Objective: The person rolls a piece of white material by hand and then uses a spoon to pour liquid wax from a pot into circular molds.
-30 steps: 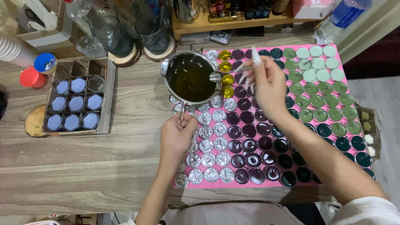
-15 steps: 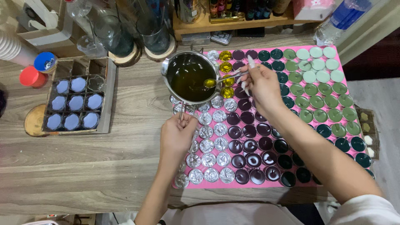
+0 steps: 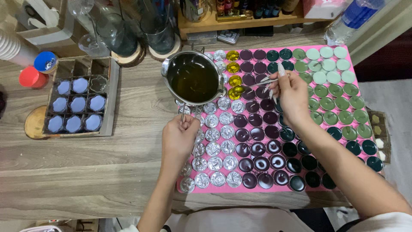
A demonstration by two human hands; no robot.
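Left hand clenched on the thin handle of the metal pot, which holds dark yellow-brown liquid and sits over the top-left corner of the pink mat. Right hand pinches a small spoon, bowl end over the yellow cups just right of the pot rim. Mat is packed with small round cups in rows: empty silver cups around and below the left hand, dark purple cups mid-mat, dark teal cups lower right and at the top, green cups right of the right hand, pale mint cups at the top right. Right forearm crosses the lower-right rows and hides some cups. Left of the pot, well apart on the wooden worktop: a divided tray of pale blue scalloped shapes, one cell holding a clear glass. Beyond it a red cap and a blue cap. Behind the pot, glass vessels on wood-slice coasters, then a low shelf with small bottles. Blue-labelled plastic bottle lies at the top right.
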